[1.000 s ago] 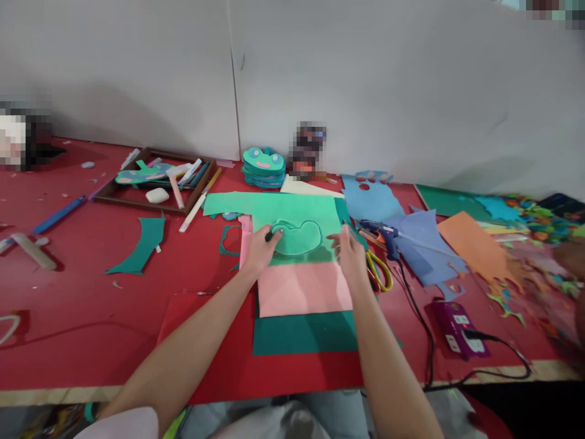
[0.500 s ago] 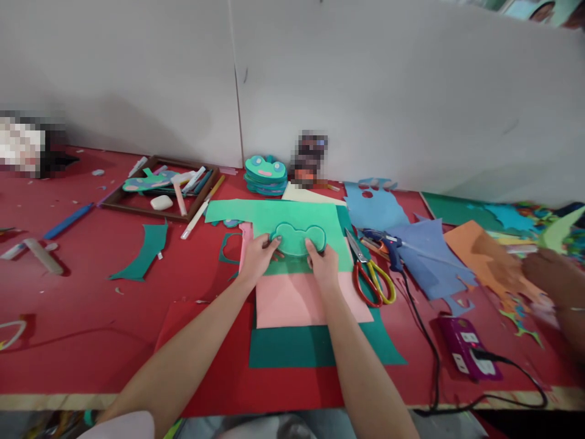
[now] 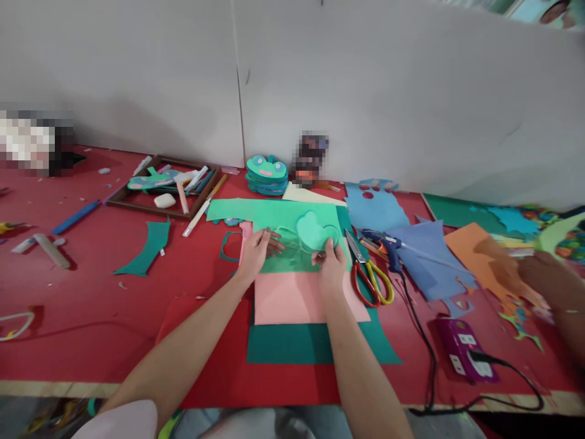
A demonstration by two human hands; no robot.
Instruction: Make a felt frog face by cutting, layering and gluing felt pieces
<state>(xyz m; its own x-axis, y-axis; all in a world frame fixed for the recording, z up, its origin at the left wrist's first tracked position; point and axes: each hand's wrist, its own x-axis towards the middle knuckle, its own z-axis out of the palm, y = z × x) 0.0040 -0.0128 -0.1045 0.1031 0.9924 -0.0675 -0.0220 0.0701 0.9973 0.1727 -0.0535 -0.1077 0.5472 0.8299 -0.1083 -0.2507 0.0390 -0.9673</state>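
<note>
A light green foam sheet [image 3: 274,214] lies on a pink sheet [image 3: 297,299] and a dark green sheet [image 3: 315,344] on the red table. My right hand [image 3: 329,263] pinches a frog-head-shaped green cutout [image 3: 315,231] and holds it tilted above the sheet. My left hand [image 3: 256,251] lies flat with fingers stretched on the green sheet, beside a traced outline [image 3: 286,239].
Red-and-yellow scissors [image 3: 368,274] and a blue glue gun [image 3: 388,244] lie right of the sheets. Its cable runs to a purple power strip [image 3: 466,356]. A wooden tray [image 3: 164,186] of pens and a stack of frog faces [image 3: 266,174] sit behind. Another person's hand [image 3: 548,280] works at far right.
My right hand moved from the right onto the frog-shaped cutout, then lifted it up and to the right off the green sheet. A traced outline shows where it lay.
</note>
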